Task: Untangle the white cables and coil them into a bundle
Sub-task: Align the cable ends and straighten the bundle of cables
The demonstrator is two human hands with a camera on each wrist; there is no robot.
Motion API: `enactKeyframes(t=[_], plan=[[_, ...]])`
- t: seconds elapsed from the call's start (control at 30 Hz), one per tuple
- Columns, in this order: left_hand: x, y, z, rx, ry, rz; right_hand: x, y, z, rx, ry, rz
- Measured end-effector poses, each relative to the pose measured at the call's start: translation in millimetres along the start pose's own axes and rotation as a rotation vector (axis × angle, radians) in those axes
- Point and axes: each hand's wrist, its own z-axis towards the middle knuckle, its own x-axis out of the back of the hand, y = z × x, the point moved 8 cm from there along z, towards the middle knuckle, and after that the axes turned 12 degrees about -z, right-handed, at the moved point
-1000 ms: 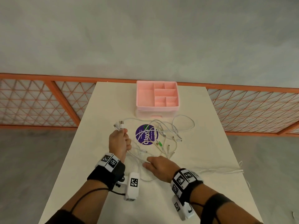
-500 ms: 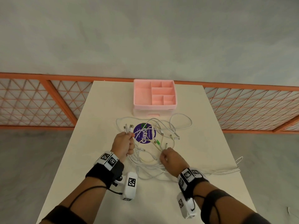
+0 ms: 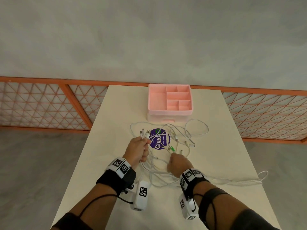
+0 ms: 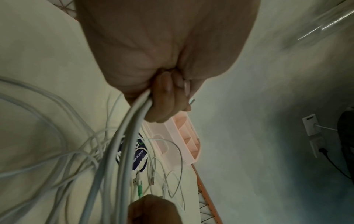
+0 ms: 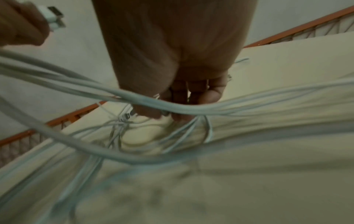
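A tangle of white cables [image 3: 167, 170] lies on the cream table [image 3: 116, 113], spreading over a purple round sticker [image 3: 160, 140]. My left hand [image 3: 143, 144] grips several cable ends in a fist, and their plugs [image 3: 144, 133] stick up out of it. The left wrist view shows that left hand [image 4: 168, 97] wrapped round the bundled strands [image 4: 132, 128]. My right hand [image 3: 174, 157] sits just behind a green plug [image 3: 172, 148], fingers curled. In the right wrist view the right hand [image 5: 172, 112] pinches cable strands [image 5: 191, 109] near a small connector [image 5: 126, 117].
A pink compartment organizer [image 3: 170, 102] stands at the table's far edge, behind the cables. Loose cable loops [image 3: 196, 128] lie at the right of the sticker. Other strands [image 3: 262, 175] trail off the table's right edge. An orange lattice railing [image 3: 49, 103] runs behind the table.
My right hand has moved forward and rightward from beside the left wrist to the green plug. My left hand has shifted slightly right, still holding the plug ends.
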Motion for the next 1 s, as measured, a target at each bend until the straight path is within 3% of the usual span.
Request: enactKeyframes(t=[0.23,0.37,0.43,0.5,0.6,0.7,0.83,1.0], plan=[[-13.9,23.6,7.2,-0.047,-0.022,-0.095,154.4,19.6,-20.3,0.061,0.539,0.801],[-26.8,26.9,11.5,-0.050,-0.058,-0.149,255.7,22.2,-52.8,0.221,0.751,1.395],[-31.2,27.2,12.6,-0.062,-0.062,-0.143,287.6,22.3,-64.6,0.259,0.803,1.541],[-35.3,26.1,13.0,-0.058,-0.079,-0.158,303.2,19.0,-72.1,0.272,0.847,1.518],[-39.8,22.0,14.4,-0.056,-0.112,-0.165,289.7,7.9,-64.6,0.258,0.853,1.277],[-39.6,22.5,14.6,-0.108,-0.079,-0.117,244.0,-13.2,-47.7,0.254,0.733,0.996],[-48.4,20.0,12.0,-0.093,-0.079,-0.146,180.5,-41.8,-38.9,0.238,0.532,0.820],[-54.8,18.7,9.4,-0.146,-0.111,-0.099,153.5,-58.9,-40.0,0.201,0.442,0.853]])
